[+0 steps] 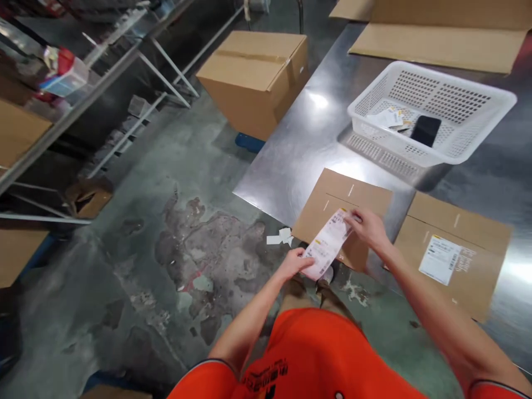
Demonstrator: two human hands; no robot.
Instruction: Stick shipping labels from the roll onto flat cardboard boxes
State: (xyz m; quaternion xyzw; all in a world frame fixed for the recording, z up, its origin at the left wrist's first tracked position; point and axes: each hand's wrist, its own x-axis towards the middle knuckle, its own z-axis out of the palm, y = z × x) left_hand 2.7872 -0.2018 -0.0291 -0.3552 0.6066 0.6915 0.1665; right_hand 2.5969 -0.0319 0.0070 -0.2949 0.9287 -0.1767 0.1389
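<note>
A printed strip of shipping labels (326, 244) is stretched between my two hands, in front of my body at the table's near edge. My left hand (294, 264) pinches its lower end between thumb and fingers. At the upper end, my right hand (366, 226) grips the strip with closed fingers. Beneath the strip lies a flat cardboard carton (353, 191), partly hidden by the labels and my right hand. To the right, another flat carton (477, 233) bears a white shipping label (440, 259) stuck on its face.
A white perforated basket (469, 141) on the metal table (282, 177) holds a dark phone (426, 130) and paper scraps (386, 117). A closed cardboard box (253, 72) stands beyond the table's left edge. White paper pieces (279, 238) lie on the worn floor (145, 288).
</note>
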